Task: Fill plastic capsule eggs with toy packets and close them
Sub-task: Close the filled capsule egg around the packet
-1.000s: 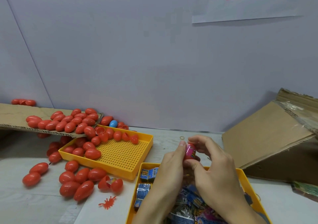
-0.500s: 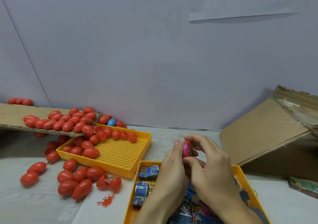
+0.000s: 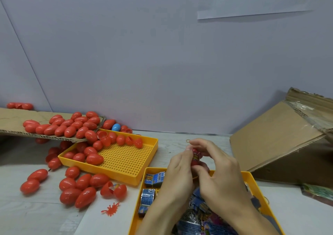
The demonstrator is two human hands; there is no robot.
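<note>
I'm holding a red egg (image 3: 195, 158) upright between both hands, above the far edge of the near yellow tray (image 3: 252, 182). My left hand (image 3: 178, 173) is curling its fingers against the egg's left side, fingertip up by the top half. My right hand (image 3: 219, 173) is wrapping round it from the right, thumb underneath, fingers arched over the top, so both hands are gripping the same egg. A bit of printed packet is showing at the seam; I can't tell whether the halves are fully closed. Under my wrists the near tray is holding blue toy packets (image 3: 153, 178), some folded into small blocks along its left side, more loose ones near me. To the left and farther back, a second yellow tray (image 3: 126, 159) with a dotted floor is holding closed red eggs and a few open halves along its far-left part. A cardboard sheet (image 3: 14, 119) is lying over that tray's far-left corner, covered with more red eggs. A blue egg (image 3: 115, 127) is sitting by the wall behind it. More red eggs are lying loose on the table (image 3: 180, 141) at left, one split open (image 3: 113, 190) just left of the near tray, with a small red toy bug (image 3: 110, 208) near it. A cardboard box (image 3: 281, 139) is leaning at right.
</note>
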